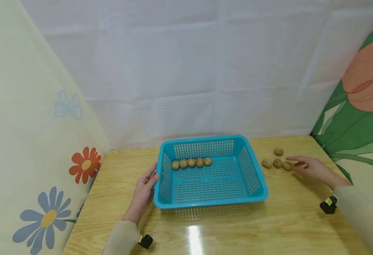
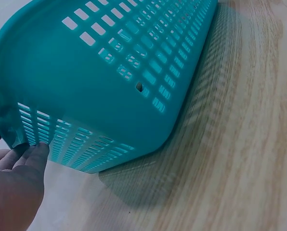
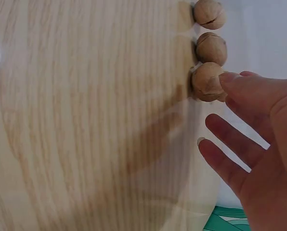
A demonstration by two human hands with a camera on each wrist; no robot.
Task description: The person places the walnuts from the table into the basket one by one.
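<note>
A blue plastic basket (image 1: 210,204) with slotted walls stands on the table. Along its far left part, several walnuts (image 1: 191,163) lie in a row on the floor. My left hand (image 1: 144,187) grips the basket's left rim, thumb on top and fingers against the outer wall (image 2: 85,86). To the right of the basket, three walnuts (image 1: 277,163) form a row on the wood, and a single walnut (image 1: 278,151) lies behind them. My right hand (image 1: 312,170) is at the rightmost walnut (image 3: 208,82) of that row, thumb tip overlapping it in the right wrist view, other fingers loosely spread.
The wooden table (image 1: 224,230) meets a white cloth backdrop (image 1: 189,71) at the back. Painted panels with flowers flank it, a pale one (image 1: 39,141) at left and a green leafy one (image 1: 361,127) at right.
</note>
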